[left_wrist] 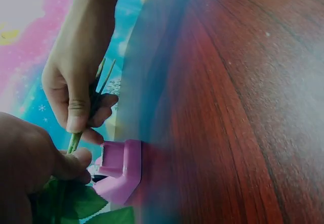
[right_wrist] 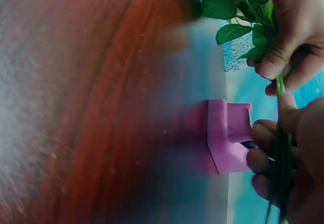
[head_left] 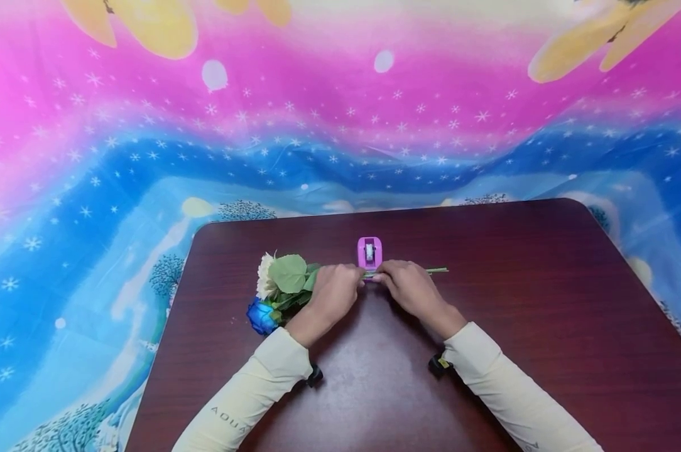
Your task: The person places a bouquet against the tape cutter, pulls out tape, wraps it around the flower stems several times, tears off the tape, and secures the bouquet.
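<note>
Both hands hold a small bunch of flowers sideways above the table. My left hand grips the green stems just below the leaves. Beyond it, at the left, are a blue rose and a cream-white flower. My right hand pinches the same stems a short way to the right, and the stem ends stick out past it. A pink tape dispenser with a roll of tape stands right behind the stems, between the hands. Whether tape is on the stems cannot be made out.
The dark red-brown wooden table has rounded far corners. Behind it hangs a pink and blue patterned cloth with snowflakes. Dark wrist cameras sit under the cuffs of the pale sleeves.
</note>
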{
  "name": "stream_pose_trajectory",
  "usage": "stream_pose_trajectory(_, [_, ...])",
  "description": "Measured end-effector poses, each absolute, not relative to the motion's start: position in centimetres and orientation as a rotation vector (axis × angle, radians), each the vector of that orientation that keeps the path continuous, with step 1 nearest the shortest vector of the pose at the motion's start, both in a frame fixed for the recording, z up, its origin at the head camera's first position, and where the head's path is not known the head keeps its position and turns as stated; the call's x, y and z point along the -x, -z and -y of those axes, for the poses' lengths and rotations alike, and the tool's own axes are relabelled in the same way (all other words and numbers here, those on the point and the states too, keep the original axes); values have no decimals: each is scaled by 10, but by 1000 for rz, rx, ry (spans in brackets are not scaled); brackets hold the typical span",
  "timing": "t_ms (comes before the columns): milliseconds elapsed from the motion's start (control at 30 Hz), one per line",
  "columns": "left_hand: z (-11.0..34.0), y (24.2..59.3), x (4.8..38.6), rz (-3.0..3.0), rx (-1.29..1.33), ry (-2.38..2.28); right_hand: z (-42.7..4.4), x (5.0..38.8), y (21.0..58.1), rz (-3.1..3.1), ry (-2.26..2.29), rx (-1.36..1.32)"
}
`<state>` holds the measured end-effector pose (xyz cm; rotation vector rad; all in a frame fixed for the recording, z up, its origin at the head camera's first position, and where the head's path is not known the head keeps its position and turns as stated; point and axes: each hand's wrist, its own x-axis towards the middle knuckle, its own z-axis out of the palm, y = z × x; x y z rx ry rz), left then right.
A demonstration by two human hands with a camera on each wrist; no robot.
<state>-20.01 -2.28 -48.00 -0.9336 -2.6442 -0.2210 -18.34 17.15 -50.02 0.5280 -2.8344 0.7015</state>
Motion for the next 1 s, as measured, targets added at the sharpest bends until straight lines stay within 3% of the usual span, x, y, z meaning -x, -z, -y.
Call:
stream_pose_trajectory(300, [22,484,198,2469,985,50,-174,184,495,2935,-753,-494])
stream_pose_trajectory(667, [23,476,203,2682,1016,315,-175,184,508,2653,-571,-562])
stream_pose_trajectory(1000, [18,476,205,2742,885,357,-173,182,506,2738,-623,-557])
